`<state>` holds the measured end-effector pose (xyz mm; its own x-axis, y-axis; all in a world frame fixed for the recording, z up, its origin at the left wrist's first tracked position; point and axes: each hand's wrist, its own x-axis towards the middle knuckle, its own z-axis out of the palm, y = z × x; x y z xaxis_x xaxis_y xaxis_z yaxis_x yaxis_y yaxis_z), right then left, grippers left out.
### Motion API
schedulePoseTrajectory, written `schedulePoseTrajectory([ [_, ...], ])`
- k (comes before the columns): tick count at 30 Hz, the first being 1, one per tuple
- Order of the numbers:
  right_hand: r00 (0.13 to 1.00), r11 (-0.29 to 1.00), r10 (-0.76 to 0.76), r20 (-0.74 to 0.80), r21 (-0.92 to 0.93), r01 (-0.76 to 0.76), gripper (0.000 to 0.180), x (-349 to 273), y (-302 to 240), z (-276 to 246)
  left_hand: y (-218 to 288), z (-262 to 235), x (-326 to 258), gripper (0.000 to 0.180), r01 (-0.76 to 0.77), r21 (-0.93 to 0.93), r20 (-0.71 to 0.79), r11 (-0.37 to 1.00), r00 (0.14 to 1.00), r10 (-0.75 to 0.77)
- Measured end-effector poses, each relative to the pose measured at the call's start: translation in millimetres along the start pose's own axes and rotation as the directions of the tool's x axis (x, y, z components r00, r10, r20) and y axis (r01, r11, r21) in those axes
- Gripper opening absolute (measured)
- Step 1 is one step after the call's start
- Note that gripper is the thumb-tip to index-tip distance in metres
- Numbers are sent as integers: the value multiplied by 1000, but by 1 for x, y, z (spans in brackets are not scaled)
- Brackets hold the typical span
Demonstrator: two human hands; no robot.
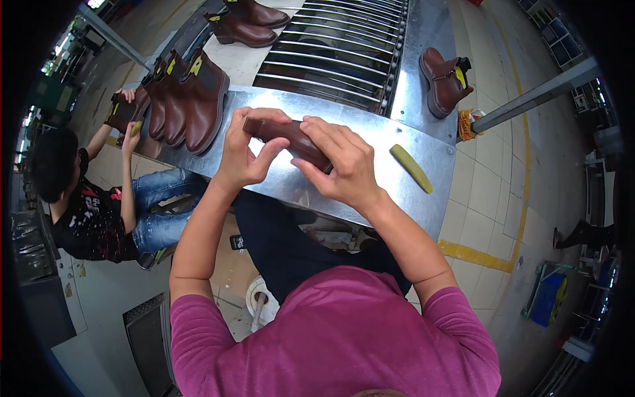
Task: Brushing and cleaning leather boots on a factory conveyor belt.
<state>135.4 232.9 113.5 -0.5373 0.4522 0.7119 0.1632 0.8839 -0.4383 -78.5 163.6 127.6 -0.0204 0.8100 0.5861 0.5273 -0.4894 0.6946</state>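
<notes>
A dark brown leather boot lies sideways above the metal tabletop, held between both my hands. My left hand grips its left end, fingers over the far side and thumb on the near side. Around its right end wraps my right hand, the thumb underneath and the fingers on top. Much of the boot is hidden by my fingers. To the right of my right hand, an olive-green, slightly curved strip rests on the tabletop.
Several brown boots stand at the table's left, with more boots farther back. Another boot stands at the back right. Beyond the tabletop runs a roller conveyor. A seated co-worker at left handles a boot.
</notes>
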Motion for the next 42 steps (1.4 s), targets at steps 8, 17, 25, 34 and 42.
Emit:
schedulePoseTrajectory([
  [8,987,990,137,-87,48,-133,39,-6,-10,1,6,-7,4,33,-87,166,222,982,974,49],
  [17,965,996,84,-248,4,-86,37,-11,-16,15,13,3,4,32,68,53,126,996,989,-74],
  [25,963,982,188,-192,30,-186,66,-16,-18,21,-30,8,16,57,-58,263,-7,963,998,62],
  [34,923,970,240,-301,27,-243,62,0,-24,44,-56,34,9,55,6,55,-271,998,963,9],
  [42,924,966,258,-283,75,-247,60,0,-23,40,-46,-8,24,45,-6,-37,-131,999,991,1],
])
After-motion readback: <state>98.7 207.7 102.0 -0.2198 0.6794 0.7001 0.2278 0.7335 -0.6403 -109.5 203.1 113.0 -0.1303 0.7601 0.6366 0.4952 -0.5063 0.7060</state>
